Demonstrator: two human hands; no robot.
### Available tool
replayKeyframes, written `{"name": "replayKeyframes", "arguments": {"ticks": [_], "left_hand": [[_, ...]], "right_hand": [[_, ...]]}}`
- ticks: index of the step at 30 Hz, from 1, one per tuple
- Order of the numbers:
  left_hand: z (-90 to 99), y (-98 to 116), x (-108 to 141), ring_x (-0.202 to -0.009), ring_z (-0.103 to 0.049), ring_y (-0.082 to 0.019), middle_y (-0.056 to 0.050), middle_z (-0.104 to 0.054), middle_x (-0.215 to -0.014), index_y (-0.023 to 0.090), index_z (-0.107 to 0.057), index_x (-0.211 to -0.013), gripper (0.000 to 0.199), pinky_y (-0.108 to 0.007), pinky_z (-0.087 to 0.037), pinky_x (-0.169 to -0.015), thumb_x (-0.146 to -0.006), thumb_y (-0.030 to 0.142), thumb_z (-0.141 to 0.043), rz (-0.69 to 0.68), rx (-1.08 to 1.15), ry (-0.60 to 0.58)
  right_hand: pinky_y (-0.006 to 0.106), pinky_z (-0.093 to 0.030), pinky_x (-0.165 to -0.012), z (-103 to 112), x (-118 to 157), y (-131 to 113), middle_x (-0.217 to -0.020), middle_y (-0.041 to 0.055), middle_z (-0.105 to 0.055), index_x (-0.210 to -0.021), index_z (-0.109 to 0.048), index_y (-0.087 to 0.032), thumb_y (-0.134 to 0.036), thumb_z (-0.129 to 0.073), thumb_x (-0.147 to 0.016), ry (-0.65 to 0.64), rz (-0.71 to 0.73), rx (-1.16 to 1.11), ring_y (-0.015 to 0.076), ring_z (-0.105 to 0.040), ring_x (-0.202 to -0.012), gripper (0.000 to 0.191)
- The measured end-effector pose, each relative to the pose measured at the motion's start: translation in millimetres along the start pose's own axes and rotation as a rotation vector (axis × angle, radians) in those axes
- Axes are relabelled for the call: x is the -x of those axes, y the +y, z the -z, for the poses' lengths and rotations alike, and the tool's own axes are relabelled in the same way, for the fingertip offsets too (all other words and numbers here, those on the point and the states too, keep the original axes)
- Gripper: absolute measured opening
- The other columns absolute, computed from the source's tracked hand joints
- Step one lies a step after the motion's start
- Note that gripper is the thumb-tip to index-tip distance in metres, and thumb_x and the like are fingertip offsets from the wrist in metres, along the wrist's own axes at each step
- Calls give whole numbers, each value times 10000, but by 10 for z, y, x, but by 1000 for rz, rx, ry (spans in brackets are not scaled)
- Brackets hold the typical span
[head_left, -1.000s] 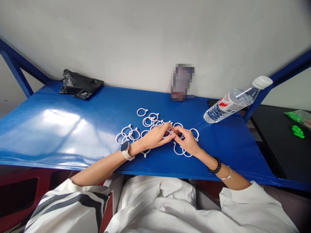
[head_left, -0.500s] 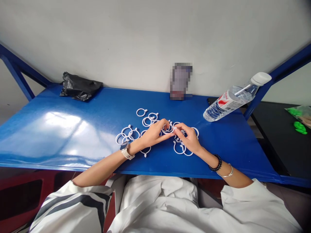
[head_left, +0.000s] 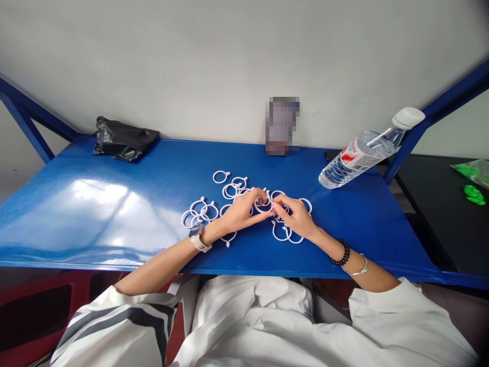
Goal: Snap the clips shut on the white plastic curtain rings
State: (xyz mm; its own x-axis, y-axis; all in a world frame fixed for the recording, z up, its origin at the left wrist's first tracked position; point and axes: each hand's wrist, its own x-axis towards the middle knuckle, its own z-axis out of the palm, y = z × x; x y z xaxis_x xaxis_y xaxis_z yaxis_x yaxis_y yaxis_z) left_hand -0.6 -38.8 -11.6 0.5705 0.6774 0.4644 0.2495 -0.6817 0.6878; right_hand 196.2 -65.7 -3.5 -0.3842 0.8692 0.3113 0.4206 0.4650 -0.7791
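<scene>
A thin white plastic ring (head_left: 261, 210) with a small knob is held up between my two hands. My left hand (head_left: 241, 210) pinches it from the left, thumb below and fingers curled above. On its right edge, the fingertips of my right hand (head_left: 298, 218) are closed on the same ring; its knob is mostly hidden by them. More white rings lie loose around both hands: an overlapping group (head_left: 198, 200) by my left wrist, a single ring (head_left: 214, 178) farther back, and others (head_left: 281, 239) partly under my right hand.
The rings lie on a blue tabletop (head_left: 126, 214). A black plastic bag (head_left: 124, 138) sits back left, and a pixelated upright object (head_left: 280, 127) leans on the wall. At right stand a water bottle (head_left: 353, 153) and, on a black surface, some green pieces (head_left: 474, 195).
Both hands stay on the same ring, with the right fingers shifting slightly at its edge. The whole view has moved a little; the loose rings lie as before.
</scene>
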Motion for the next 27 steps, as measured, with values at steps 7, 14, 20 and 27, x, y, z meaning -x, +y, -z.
{"name": "replayKeyframes", "arguments": {"ticks": [7, 14, 20, 27], "left_hand": [[-8, -14, -3, -830, -616, -155, -75, -616, -1013, 189, -447, -1125, 378, -262, -506, -688, -864, 406, -613, -71, -71, 67], [4, -20, 7, -884, -637, -182, -93, -625, -1035, 187, -444, -1166, 405, -295, -522, -726, -875, 426, -593, -42, -111, 38], [-3, -34, 17, -895, -640, -188, -106, -628, -1057, 181, -452, -1161, 411, -308, -524, -756, -875, 443, -588, -47, -136, 23], [-26, -38, 28, -803, -627, -154, -69, -624, -966, 180, -459, -1120, 382, -273, -513, -708, -863, 416, -614, -54, -107, 45]], "right_hand": [[255, -498, -640, -15, 7, 23, -683, -8, -644, -929, -556, -211, -335, -447, -944, 8, -21, -23, 140, -641, -627, 165], [259, -506, -622, -5, 19, 36, -682, -6, -657, -912, -573, -213, -322, -466, -941, 36, 10, 23, 140, -646, -614, 156], [264, -485, -617, 20, 18, 61, -703, 7, -669, -867, -589, -208, -309, -485, -934, 46, 55, 91, 149, -644, -634, 159], [249, -464, -591, 33, 22, 31, -604, -24, -611, -762, -581, -200, -315, -485, -935, -3, 4, 11, 121, -599, -552, 229]]}}
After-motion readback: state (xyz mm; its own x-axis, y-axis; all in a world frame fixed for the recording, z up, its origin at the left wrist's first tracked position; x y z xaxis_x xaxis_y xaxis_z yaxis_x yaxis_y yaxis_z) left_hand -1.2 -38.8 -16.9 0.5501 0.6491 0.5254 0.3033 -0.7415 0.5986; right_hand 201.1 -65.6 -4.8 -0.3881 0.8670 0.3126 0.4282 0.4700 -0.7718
